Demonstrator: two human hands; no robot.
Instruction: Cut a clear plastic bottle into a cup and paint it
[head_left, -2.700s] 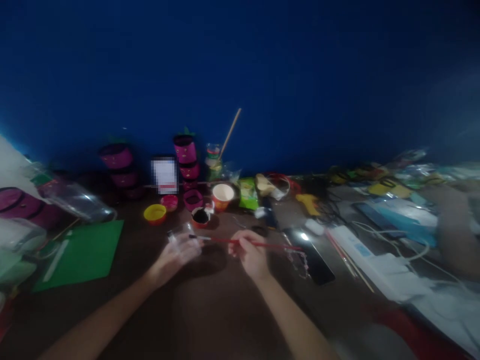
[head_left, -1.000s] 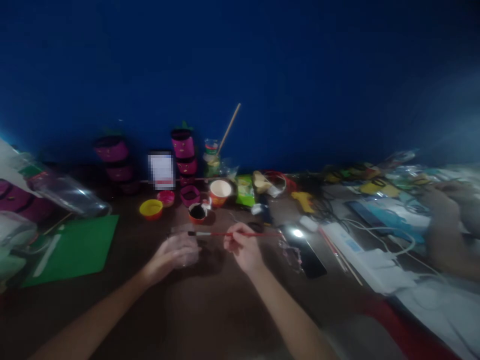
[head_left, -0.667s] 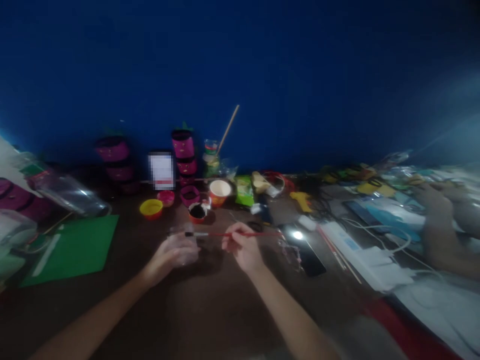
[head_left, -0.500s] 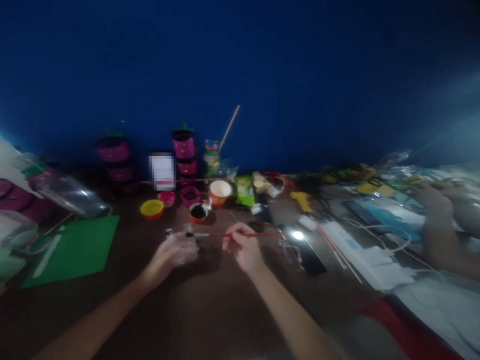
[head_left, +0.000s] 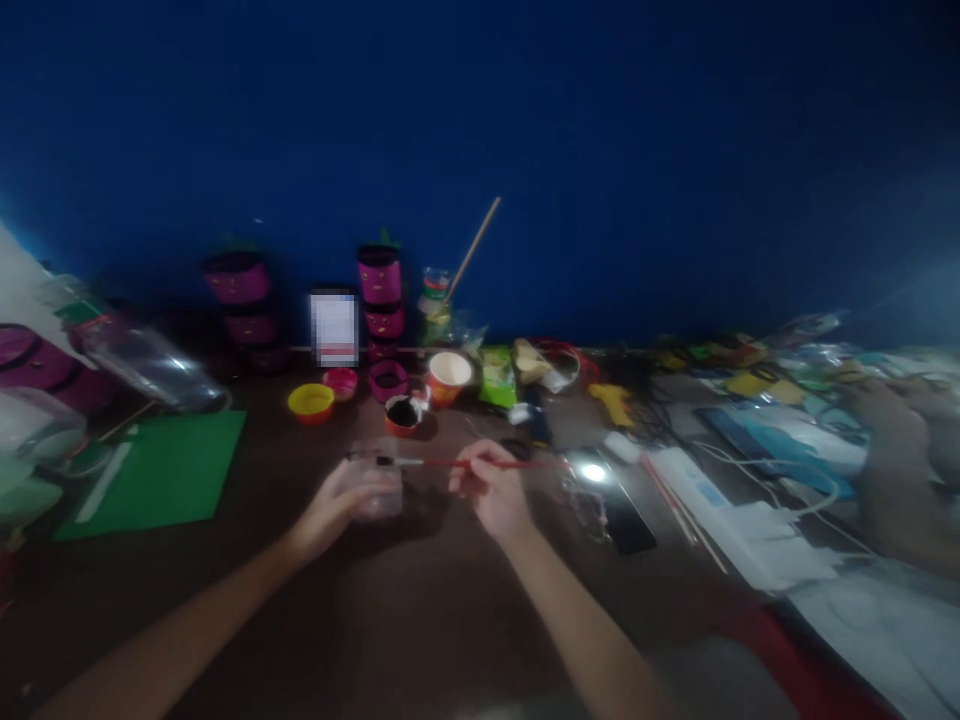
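My left hand (head_left: pixel 341 505) is wrapped round a clear plastic piece (head_left: pixel 382 500), perhaps a cut bottle or cup, held above the dark table. In my right hand (head_left: pixel 491 485) a thin paintbrush (head_left: pixel 431 462) with a red handle is pinched level. Its dark bristles point left and meet or overlap the clear piece; I cannot tell whether they touch it. Just beyond stands a small red cup (head_left: pixel 403 416) with black paint inside. A yellow cup (head_left: pixel 310 402) and a small pink cup (head_left: pixel 340 383) stand to its left.
Purple banded cylinders (head_left: pixel 380 300) stand by the blue wall. A large clear bottle (head_left: pixel 150 360) and green sheet (head_left: pixel 165 470) lie left. On the right are a lit phone (head_left: pixel 626 515), a white power strip (head_left: pixel 690 490), cables and another person's arm (head_left: pixel 896 470). A paper cup (head_left: pixel 448 375) stands behind.
The view has shifted slightly. My left hand has turned the clear piece a little, so it looks more upright. The brush stays level at it in my right hand.
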